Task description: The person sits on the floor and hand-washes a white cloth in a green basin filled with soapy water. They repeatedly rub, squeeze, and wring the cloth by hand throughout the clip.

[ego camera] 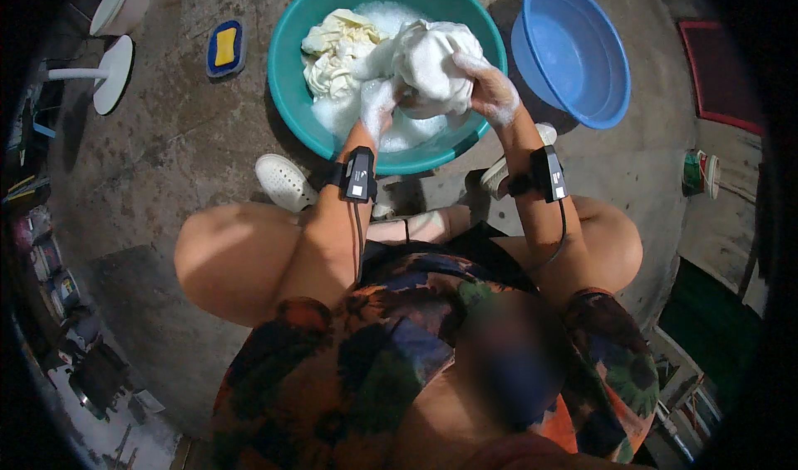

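Note:
Before me stands a round green plastic basin (287,115) with foamy soap suds (340,118) inside. Both my hands hold a white wet cloth (430,58), bunched up and coated in lather, over the suds. My right hand (492,90) grips its right side, with the thumb on top. My left hand (380,102), foamy too, holds it from the lower left, its fingers partly hidden by the cloth. A pale yellow cloth (340,52) lies crumpled in the left part of the basin.
To the right is a blue plastic basin (570,52). A yellow soap bar (225,47) rests in a blue-rimmed container (240,62) on the concrete floor to the left. Farther left are a white round-based stand (115,74) and a lidded tub (128,9).

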`<action>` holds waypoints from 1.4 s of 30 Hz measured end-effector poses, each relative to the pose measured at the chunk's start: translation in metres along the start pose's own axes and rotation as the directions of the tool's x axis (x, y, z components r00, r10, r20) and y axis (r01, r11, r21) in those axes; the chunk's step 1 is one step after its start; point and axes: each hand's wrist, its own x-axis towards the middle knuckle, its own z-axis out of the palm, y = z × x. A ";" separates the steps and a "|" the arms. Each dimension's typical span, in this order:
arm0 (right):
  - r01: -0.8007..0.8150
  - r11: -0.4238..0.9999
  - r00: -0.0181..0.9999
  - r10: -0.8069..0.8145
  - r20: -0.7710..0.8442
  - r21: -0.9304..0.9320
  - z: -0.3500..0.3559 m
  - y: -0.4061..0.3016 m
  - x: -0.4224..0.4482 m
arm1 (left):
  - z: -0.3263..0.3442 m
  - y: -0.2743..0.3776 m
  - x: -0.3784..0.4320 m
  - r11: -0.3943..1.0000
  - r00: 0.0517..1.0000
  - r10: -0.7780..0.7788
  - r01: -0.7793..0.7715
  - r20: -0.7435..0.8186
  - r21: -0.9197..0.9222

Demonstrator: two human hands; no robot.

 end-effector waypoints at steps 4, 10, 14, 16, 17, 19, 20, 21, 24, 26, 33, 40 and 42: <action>0.116 0.834 0.966 -0.221 -0.134 -0.539 -0.007 0.000 0.000 | 0.014 0.055 -0.003 0.984 0.984 0.129 -0.142 -0.121 -0.109; 0.120 0.989 0.974 -0.135 -0.184 -0.090 -0.025 0.008 0.011 | 0.007 0.080 -0.021 0.896 0.837 0.358 -0.433 -0.413 -0.102; 0.142 0.989 0.964 -0.146 -0.223 -0.032 -0.032 0.012 0.016 | 0.005 0.081 -0.026 0.859 0.791 0.398 -0.499 -0.465 -0.113; 0.189 0.982 0.964 -0.181 -0.193 0.027 -0.032 0.013 0.016 | 0.005 0.084 -0.026 0.862 0.849 0.292 -0.433 -0.441 -0.262; 0.224 0.973 0.948 -0.206 -0.244 0.049 -0.032 0.013 0.015 | 0.005 0.085 -0.025 0.862 0.886 0.212 -0.368 -0.411 -0.349; 0.229 0.969 0.968 -0.216 -0.127 0.093 -0.029 0.012 0.013 | 0.005 0.089 -0.024 0.862 0.894 0.206 -0.358 -0.398 -0.359; 0.243 0.962 0.967 -0.230 -0.113 0.121 -0.027 0.011 0.011 | 0.004 0.091 -0.023 0.864 0.866 0.280 -0.416 -0.414 -0.285; 0.257 0.955 0.966 -0.251 -0.059 0.151 -0.024 0.010 0.009 | 0.005 0.094 -0.022 0.845 0.830 0.381 -0.491 -0.406 -0.212; 0.240 0.950 0.969 -0.246 0.007 0.198 -0.017 0.003 0.002 | 0.006 0.104 -0.023 0.831 0.784 0.404 -0.530 -0.471 -0.169; 0.203 0.933 0.973 -0.227 0.048 0.296 -0.012 -0.003 -0.001 | 0.009 0.112 -0.025 0.826 0.765 0.437 -0.549 -0.472 -0.126; 0.293 0.956 0.948 -0.288 -0.135 0.023 0.007 0.006 0.016 | 0.008 0.109 -0.023 0.692 0.956 0.262 -0.283 -0.135 -0.664; 0.082 0.066 0.815 -0.579 0.028 -0.994 0.032 0.089 0.031 | 0.002 0.002 -0.032 0.790 0.974 -0.226 0.198 0.025 -0.580; -0.035 -0.258 0.843 -0.527 0.111 -0.965 0.032 0.096 0.031 | 0.011 -0.011 -0.030 0.830 0.988 -0.154 0.135 0.011 -0.541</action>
